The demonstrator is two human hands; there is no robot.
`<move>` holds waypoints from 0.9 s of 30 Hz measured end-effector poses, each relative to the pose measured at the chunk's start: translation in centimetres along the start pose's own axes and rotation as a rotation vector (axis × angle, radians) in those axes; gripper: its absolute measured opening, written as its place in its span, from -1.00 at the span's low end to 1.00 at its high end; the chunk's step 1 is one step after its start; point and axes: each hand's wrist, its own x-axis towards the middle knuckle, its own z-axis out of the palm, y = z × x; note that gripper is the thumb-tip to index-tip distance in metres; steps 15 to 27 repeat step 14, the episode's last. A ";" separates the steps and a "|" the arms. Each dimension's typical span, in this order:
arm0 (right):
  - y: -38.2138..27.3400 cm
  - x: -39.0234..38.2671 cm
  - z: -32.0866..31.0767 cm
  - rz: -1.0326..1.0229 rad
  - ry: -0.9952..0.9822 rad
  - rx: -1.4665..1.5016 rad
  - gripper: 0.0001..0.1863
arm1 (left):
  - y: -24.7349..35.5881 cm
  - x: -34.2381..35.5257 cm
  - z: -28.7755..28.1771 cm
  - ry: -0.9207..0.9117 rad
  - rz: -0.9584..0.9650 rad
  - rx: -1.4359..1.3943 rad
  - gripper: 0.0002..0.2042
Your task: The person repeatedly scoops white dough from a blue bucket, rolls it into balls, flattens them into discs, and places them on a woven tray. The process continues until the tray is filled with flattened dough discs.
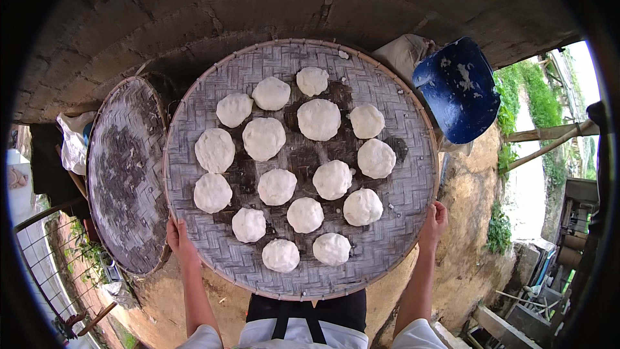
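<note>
A large round woven bamboo tray (213, 245) spans the middle of the head view, held out in front of my body. My left hand (183, 242) is closed on its rim at the lower left. At the lower right my right hand (433, 225) grips the opposite rim. The fingers go partly out of sight at the tray's edge. Several rounded white dough lumps (318, 119) lie spread on the weave, apart from one another. Dark, damp-looking stains and small white crumbs mark the tray between them.
Beyond the tray runs a block wall (271, 6). A second round woven tray (129, 168) leans at the left, white-smeared. At the upper right sits a blue plastic scoop-like container (457, 90) against a pale sack (403, 55). Wooden rails (549, 134) and greenery stand farther right.
</note>
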 end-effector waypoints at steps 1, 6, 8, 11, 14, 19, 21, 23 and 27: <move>-0.2 0.4 -0.2 0.082 0.035 0.024 -0.70 | -0.2 0.0 -0.1 0.058 -0.104 -0.083 -0.76; -2.1 3.2 -0.9 0.403 -0.088 0.430 -0.57 | -0.8 0.1 -1.8 0.027 -0.292 -0.420 -0.66; -1.4 5.1 -0.7 0.481 -0.150 0.557 -0.57 | -0.9 0.2 -2.5 0.042 -0.357 -0.522 -0.59; 3.2 8.5 -0.6 0.358 -0.232 0.773 -0.52 | -1.3 0.4 -2.5 0.246 -0.338 -0.502 -0.47; 11.1 8.7 -4.5 -0.017 -0.227 0.578 -0.50 | -2.3 0.9 -1.7 0.303 -0.302 -0.732 -0.35; 11.1 8.7 -4.5 -0.017 -0.227 0.578 -0.50 | -2.3 0.9 -1.7 0.303 -0.302 -0.732 -0.35; 11.1 8.7 -4.5 -0.017 -0.227 0.578 -0.50 | -2.3 0.9 -1.7 0.303 -0.302 -0.732 -0.35; 11.1 8.7 -4.5 -0.017 -0.227 0.578 -0.50 | -2.3 0.9 -1.7 0.303 -0.302 -0.732 -0.35; 11.1 8.7 -4.5 -0.017 -0.227 0.578 -0.50 | -2.3 0.9 -1.7 0.303 -0.302 -0.732 -0.35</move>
